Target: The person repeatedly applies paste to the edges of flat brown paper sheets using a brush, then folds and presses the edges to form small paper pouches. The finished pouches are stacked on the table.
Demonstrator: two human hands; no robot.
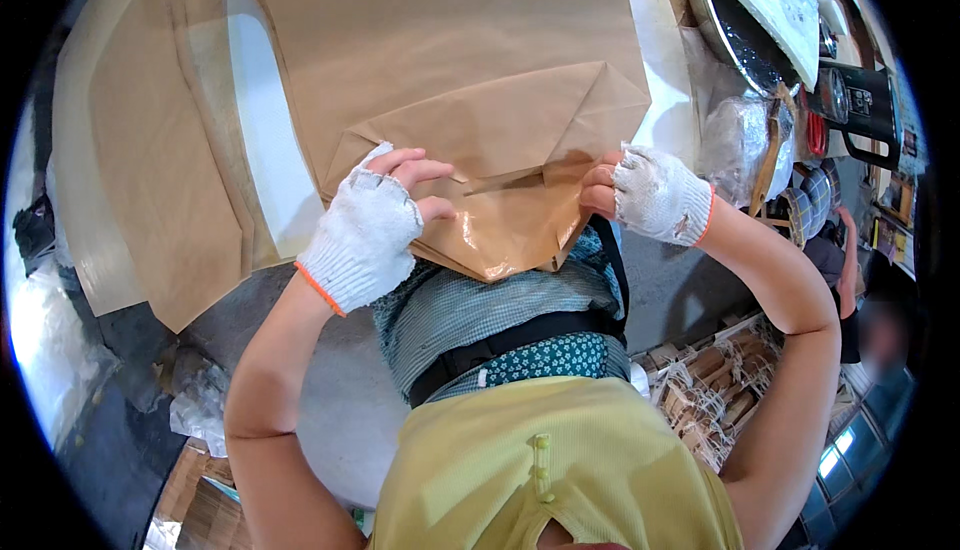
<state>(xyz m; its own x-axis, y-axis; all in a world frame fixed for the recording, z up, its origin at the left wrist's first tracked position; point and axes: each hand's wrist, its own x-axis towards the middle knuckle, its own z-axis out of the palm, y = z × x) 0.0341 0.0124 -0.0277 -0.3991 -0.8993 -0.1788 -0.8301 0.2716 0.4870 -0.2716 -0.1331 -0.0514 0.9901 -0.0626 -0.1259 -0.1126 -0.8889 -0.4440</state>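
A large brown paper bag (450, 20) lies in front of me, its near end folded into a flattened bottom with slanted creases. A glossy wet-looking flap (500, 235) hangs toward my lap at the near edge. My left hand (375, 215), in a white fingerless glove with an orange cuff, rests on the left of the folded end with thumb and fingers apart. On the right corner, my right hand (645, 190), gloved the same way, has its fingers curled over the bag's edge; the fingertips are partly hidden.
More brown paper (150, 150) is stacked at the left. To the right stand a round pan (740, 35) of dark liquid, a brush (772, 155), a clear plastic bag (732, 140) and a black mug (870, 110). Tied bundles (715, 390) lie lower right, near another person (850, 260).
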